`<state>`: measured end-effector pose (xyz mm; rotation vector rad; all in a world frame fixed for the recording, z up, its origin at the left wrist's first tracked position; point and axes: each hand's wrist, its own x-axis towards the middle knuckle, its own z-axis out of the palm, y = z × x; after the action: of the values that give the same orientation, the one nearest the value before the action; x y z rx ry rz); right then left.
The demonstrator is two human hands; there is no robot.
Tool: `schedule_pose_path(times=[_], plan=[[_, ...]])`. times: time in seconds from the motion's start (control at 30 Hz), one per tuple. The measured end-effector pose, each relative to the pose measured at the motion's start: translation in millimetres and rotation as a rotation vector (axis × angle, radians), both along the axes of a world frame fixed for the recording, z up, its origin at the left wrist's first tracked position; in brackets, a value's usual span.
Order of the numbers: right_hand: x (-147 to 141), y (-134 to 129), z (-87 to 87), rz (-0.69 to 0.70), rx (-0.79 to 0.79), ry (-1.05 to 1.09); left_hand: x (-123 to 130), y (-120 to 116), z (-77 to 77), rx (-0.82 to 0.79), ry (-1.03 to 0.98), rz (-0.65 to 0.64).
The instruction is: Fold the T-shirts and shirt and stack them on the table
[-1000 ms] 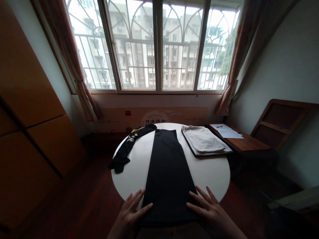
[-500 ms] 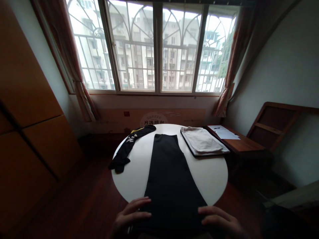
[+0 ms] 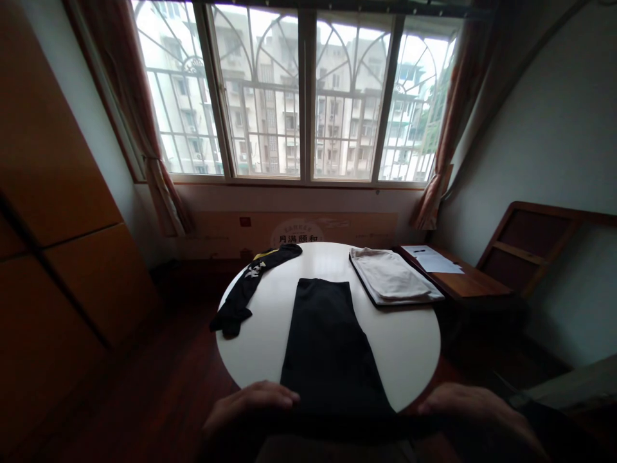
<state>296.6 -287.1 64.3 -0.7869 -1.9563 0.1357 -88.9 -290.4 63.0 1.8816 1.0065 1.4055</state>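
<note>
Black trousers point(image 3: 330, 341), apparently folded lengthwise, lie over the middle of the round white table point(image 3: 250, 366) with the narrow end pointing at the window. Their wide end comes over the near edge towards me. My left hand point(image 3: 255, 402) is closed on the near left corner of the cloth. Out past the right side, my right hand point(image 3: 477, 411) is closed at the end of a dark stretch of cloth running between both hands. Shadow and blur hide the lower fingers and the exact grip.
At the table's left edge lies a crumpled black garment point(image 3: 255, 276) with yellow and white marks. A folded pale garment point(image 3: 393, 273) rests on darker cloth at the right. Beyond it, papers point(image 3: 431, 257) lie on a wooden chair point(image 3: 477, 283). An orange-brown cabinet point(image 3: 58, 257) stands left.
The trousers have slid towards me, their far end now nearer. My right hand has moved outward to the right; my left hand has closed from spread fingers and shifted slightly.
</note>
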Motion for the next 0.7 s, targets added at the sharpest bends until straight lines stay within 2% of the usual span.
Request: schedule_pose_path(times=[0.07, 0.13, 0.23, 0.3, 0.43, 0.53, 0.63, 0.7], plan=[[-8.6, 29.9, 8.7, -0.105, -0.028, 0.074, 10.2, 18.2, 7.4, -0.065, -0.048, 0.137], [-19.5, 66.0, 17.6, -0.147, -0.082, 0.067, 19.7, 46.2, 18.0, -0.116, -0.067, 0.219], [-33.4, 126.4, 26.1, -0.098, -0.154, 0.030, 29.2, 102.3, 30.8, -0.188, -0.094, 0.236], [-40.3, 168.4, 25.6, -0.085, -0.201, 0.028, 31.6, 144.2, 32.2, -0.234, -0.110, 0.229], [-53.6, 251.3, 13.0, -0.054, -0.267, 0.009, 28.9, 225.4, 18.1, -0.362, -0.121, 0.228], [-64.5, 307.2, -0.3, -0.098, -0.342, -0.086, 24.4, 278.5, 1.7, -0.428, 0.024, 0.285], [-74.1, 350.2, -15.7, -0.183, -0.456, -0.248, 21.1, 319.5, -14.5, -0.461, 0.190, 0.347], [-78.7, 369.4, -27.6, -0.208, -0.505, -0.313, 19.5, 337.1, -24.4, -0.473, 0.288, 0.378]])
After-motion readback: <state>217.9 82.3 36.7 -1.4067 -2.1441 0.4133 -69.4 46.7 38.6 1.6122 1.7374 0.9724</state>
